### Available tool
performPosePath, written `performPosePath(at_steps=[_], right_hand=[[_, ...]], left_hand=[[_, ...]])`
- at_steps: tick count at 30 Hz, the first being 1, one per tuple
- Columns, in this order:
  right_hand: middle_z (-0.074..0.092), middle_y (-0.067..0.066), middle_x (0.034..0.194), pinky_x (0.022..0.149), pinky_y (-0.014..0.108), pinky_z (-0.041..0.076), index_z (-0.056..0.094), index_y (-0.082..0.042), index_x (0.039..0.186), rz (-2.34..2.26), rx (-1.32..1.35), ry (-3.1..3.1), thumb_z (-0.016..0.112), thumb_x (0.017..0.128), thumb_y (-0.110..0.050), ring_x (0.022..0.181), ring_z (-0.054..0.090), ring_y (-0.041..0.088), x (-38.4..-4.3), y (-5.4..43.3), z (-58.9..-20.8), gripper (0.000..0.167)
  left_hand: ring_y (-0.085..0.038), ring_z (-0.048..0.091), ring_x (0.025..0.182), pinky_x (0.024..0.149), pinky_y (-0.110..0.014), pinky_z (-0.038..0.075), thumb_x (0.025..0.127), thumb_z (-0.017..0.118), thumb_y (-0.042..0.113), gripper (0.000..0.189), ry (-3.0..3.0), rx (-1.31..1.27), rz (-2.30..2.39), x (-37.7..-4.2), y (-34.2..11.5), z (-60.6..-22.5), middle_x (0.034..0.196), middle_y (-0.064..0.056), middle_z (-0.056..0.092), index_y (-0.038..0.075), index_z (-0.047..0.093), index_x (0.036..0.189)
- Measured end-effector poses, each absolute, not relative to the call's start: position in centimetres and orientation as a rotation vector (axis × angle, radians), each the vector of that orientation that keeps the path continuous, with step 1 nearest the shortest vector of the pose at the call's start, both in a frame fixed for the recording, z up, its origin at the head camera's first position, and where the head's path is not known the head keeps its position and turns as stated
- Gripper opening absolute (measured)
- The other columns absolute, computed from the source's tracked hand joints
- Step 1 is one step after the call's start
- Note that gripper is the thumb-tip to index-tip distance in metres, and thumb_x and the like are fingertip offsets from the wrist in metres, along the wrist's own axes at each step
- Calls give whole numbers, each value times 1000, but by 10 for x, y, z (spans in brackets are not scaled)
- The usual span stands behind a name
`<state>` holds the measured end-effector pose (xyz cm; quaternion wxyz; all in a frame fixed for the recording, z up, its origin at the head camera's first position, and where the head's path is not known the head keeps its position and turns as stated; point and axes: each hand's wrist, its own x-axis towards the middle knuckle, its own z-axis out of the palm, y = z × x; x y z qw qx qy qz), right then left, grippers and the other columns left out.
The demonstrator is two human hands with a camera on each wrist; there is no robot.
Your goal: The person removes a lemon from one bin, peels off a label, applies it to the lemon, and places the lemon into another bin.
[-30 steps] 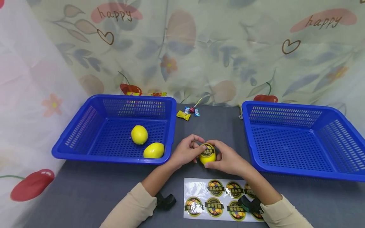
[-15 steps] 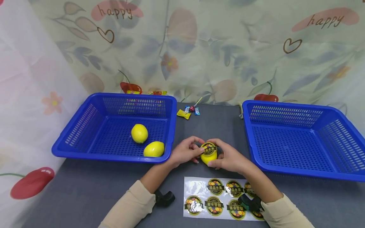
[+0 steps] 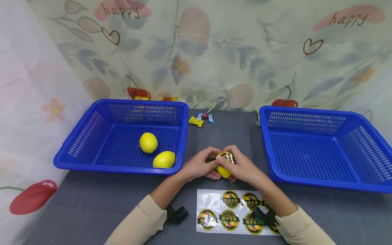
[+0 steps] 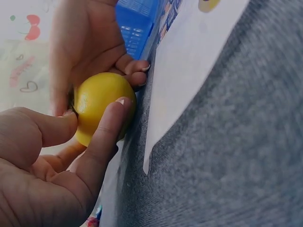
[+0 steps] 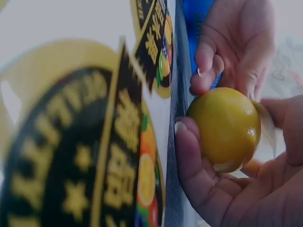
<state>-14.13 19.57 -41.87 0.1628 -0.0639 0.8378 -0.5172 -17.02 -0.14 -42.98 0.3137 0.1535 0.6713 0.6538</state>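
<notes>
A yellow lemon [image 3: 224, 172] sits between both hands, close over the dark table. On its top lies a round black and gold sticker [image 3: 228, 156], partly covered by a thumb. My left hand [image 3: 199, 165] grips the lemon from the left, thumb and fingers around it in the left wrist view. From the other side my right hand [image 3: 245, 169] holds it, with the thumb laid across the sticker. In the right wrist view the lemon [image 5: 227, 130] shows its bare underside, and the sticker's edge [image 5: 268, 124] sticks out beside the fingers.
Nearer the body lies a white sticker sheet [image 3: 209, 200] with several round stickers. The left blue basket [image 3: 122, 169] holds two lemons [image 3: 148, 143]. Another blue basket [image 3: 330, 185] stands at right. Wrapped candies [image 3: 196, 121] and a lollipop [image 3: 205, 116] lie at the back.
The right thumb has moved from the lemon's near side up onto the sticker. Both hands have closed in around the lemon, and the sticker now tilts to the right.
</notes>
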Motion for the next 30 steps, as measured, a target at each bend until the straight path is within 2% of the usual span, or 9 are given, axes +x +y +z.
performPosePath(at_steps=[4, 11, 17, 24, 30], right_hand=[[59, 21, 96, 49, 41, 55, 44, -10, 129, -1469, -168, 2449, 56, 103, -40, 56, 64, 28, -141, 192, -418, 41], [53, 25, 121, 51, 44, 57, 47, -6, 129, -1587, -155, 2382, 55, 105, -28, 57, 66, 31, -139, 192, -416, 33], [50, 27, 126, 55, 48, 58, 49, -4, 130, -1715, -132, 2235, 53, 105, -17, 61, 68, 38, -140, 196, -418, 28], [47, 26, 136, 61, 47, 59, 50, -2, 137, -1805, -75, 2059, 52, 105, -9, 68, 70, 36, -145, 207, -422, 33], [47, 24, 140, 64, 46, 60, 53, -2, 138, -1831, -34, 2002, 57, 102, -7, 71, 70, 33, -148, 210, -424, 37]], left_hand=[[-29, 71, 74, 68, -38, 60, 103, 55, 5, 34, 1795, 436, 1733, -170, -1, -429, 130, -20, 53, 1, 48, 136], [-29, 71, 72, 67, -39, 60, 102, 54, 2, 33, 1802, 375, 1741, -172, -3, -431, 128, -19, 55, 3, 50, 135], [-30, 71, 72, 67, -41, 60, 103, 52, 0, 33, 1729, 316, 1777, -176, -8, -439, 127, -20, 57, 2, 51, 135], [-27, 70, 70, 68, -41, 60, 103, 51, -2, 35, 1608, 303, 1854, -178, -11, -447, 129, -20, 57, 3, 50, 138], [-28, 71, 74, 70, -40, 60, 99, 54, -7, 42, 1550, 285, 1900, -177, -14, -448, 130, -18, 57, 5, 54, 140]])
